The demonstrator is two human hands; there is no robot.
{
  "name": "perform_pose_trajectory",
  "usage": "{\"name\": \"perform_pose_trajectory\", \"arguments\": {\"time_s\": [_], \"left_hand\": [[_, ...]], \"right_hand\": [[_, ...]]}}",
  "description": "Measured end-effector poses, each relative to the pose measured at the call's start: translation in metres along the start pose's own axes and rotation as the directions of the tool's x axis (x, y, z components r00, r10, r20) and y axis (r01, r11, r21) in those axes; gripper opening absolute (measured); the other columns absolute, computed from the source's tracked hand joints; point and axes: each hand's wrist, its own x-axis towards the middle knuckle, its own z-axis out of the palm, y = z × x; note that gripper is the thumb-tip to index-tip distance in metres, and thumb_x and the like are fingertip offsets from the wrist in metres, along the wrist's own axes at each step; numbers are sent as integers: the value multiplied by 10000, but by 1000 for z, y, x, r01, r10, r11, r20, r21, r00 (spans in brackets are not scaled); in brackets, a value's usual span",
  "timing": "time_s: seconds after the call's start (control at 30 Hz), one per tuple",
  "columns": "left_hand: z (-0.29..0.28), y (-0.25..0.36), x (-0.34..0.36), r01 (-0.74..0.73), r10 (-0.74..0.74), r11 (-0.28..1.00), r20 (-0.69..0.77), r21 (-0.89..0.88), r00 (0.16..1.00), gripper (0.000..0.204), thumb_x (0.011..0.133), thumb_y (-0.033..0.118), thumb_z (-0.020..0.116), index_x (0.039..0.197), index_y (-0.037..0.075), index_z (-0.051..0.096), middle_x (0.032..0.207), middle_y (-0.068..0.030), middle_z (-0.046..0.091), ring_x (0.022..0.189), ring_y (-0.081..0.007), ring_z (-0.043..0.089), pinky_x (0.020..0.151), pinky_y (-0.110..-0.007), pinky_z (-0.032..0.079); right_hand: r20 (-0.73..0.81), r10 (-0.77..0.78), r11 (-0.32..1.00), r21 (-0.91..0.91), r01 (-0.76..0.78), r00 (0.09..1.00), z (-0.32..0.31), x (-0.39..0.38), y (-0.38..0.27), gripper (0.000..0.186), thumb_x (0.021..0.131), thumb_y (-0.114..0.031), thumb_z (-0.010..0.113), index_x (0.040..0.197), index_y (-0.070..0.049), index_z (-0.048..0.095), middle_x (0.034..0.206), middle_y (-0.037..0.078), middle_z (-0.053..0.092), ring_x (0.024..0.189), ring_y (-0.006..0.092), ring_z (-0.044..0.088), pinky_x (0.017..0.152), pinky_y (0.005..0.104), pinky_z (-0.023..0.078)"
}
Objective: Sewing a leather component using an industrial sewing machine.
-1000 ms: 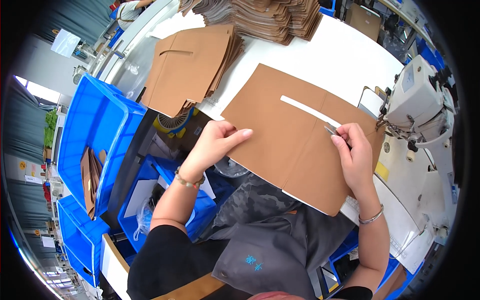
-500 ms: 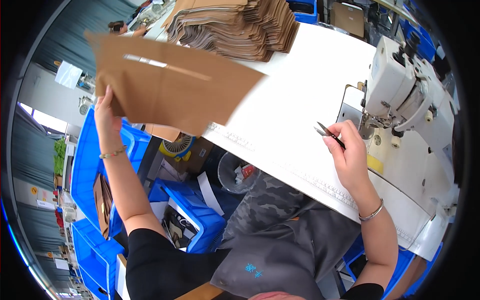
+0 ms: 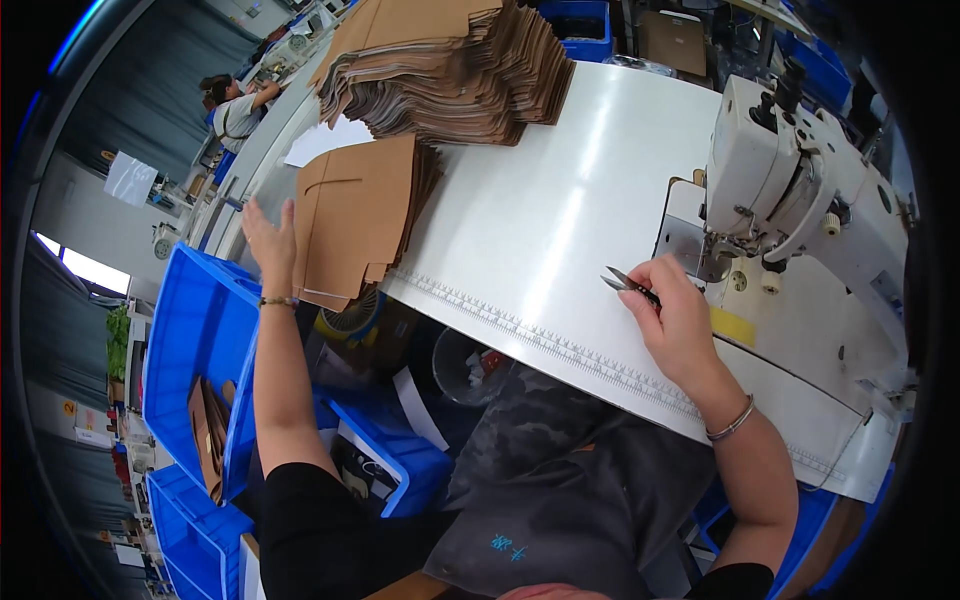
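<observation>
My left hand (image 3: 270, 243) is open, its fingers stretched out at the left edge of a smaller stack of brown sheet pieces (image 3: 355, 215). The top piece there lies flat and has a narrow slit-like line near its far end. In my right hand (image 3: 677, 312) is a pair of small dark thread snips (image 3: 634, 285), blades pointing left and slightly apart. That hand hovers over the white table (image 3: 520, 240), just left of the white sewing machine (image 3: 770, 170). A taller stack of brown pieces (image 3: 440, 80) stands at the far side.
Blue bins (image 3: 205, 310) stand at the left below the table, one holding brown pieces. Under the front edge, which bears a printed ruler (image 3: 530, 335), are a waste bin (image 3: 465, 365) and a yellow-and-blue fan (image 3: 350, 318). Another person (image 3: 240, 110) sits at the far left.
The brown piece my left hand held raised has been let go, and the smaller stack now shows beside that hand. My right hand keeps the snips, almost in place.
</observation>
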Motion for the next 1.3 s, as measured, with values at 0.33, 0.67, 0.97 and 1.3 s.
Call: {"name": "perform_pose_trajectory", "arguments": {"time_s": [0.33, 0.67, 0.97, 1.3], "left_hand": [[-28, 113, 17, -123, 141, 990, 380, -72, 914, 613, 976, 550, 596, 1370, 81, 594, 1389, -166, 611, 1301, -370, 556, 1065, -525, 424], [-12, 305, 123, -762, 728, 648, -275, -23, 628, 141, 953, 178, 635, 983, 99, 748, 1024, -62, 757, 1022, -263, 700, 886, -415, 532], [8, 315, 133, -586, 579, 807, 95, 72, 810, 249, 1018, 222, 536, 1112, 107, 736, 1062, -136, 748, 957, -348, 712, 809, -446, 566], [-1, 315, 156, -532, 547, 835, 107, -141, 830, 280, 990, 305, 606, 1000, 89, 784, 940, -161, 748, 925, -386, 703, 820, -469, 549]], "right_hand": [[85, 10, 991, -130, 1, 996, -1, -4, -8, 319, 871, -249, 767, 1099, -83, 616, 959, 86, 635, 759, 289, 679, 667, 404, 529], [79, -42, 993, -108, 50, 996, 1, -8, -2, 233, 798, -169, 787, 942, -81, 627, 833, 70, 628, 732, 288, 666, 633, 409, 525], [84, -123, 987, -92, 131, 989, -2, -8, 1, 229, 786, -150, 777, 947, -93, 624, 838, 71, 613, 731, 293, 664, 631, 411, 522], [101, -151, 976, -142, 165, 983, -1, -8, 0, 219, 793, -153, 773, 941, -94, 623, 845, 73, 614, 721, 306, 673, 618, 424, 529]]}}
